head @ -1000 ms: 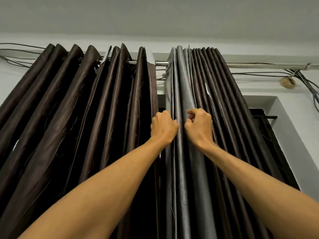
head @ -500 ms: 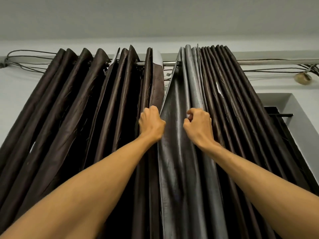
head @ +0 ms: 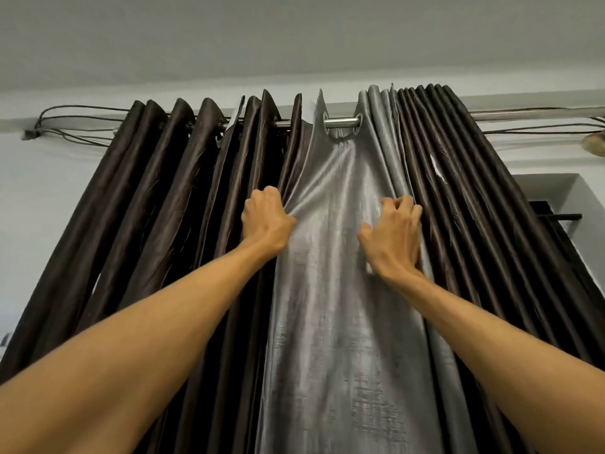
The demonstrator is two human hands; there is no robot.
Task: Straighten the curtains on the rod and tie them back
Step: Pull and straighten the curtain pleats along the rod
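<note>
**Hands**
- The left hand (head: 266, 221) is clenched. Its fingers curl round the left edge of the grey panel (head: 334, 290) and bunch the fabric, with creases running out from the grip.
- The right hand (head: 393, 237) is part closed. Its fingers (head: 404, 206) bend over the fold at the right edge of the same panel, and the thumb is spread and lies flat on the cloth.
- The two hands are well apart, with the panel stretched nearly flat between them. Both forearms reach up and away from the near edge of the view.

**Curtains**
- The grey panel is the leading section of the right curtain (head: 474, 224). It hangs from the rod (head: 340, 122) by two eyelets, with a short bare length of rod between them.
- The rest of the right curtain is dark brown and tightly pleated.
- The left curtain (head: 147, 208), also dark brown, hangs in wider pleats, and its inner edge touches the grey panel.

**Hidden or unclear**
- The left fingertips are buried in fabric.
- Both curtains are cut off at the lower edge, so their hems cannot be seen.
- The rod is covered by pleats over most of its length.
- The window recess (head: 556, 191) shows only at far right.
- Cables (head: 82, 126) run along the wall behind the rod. A small tan object (head: 594, 144) at the right edge is cropped and cannot be identified.
</note>
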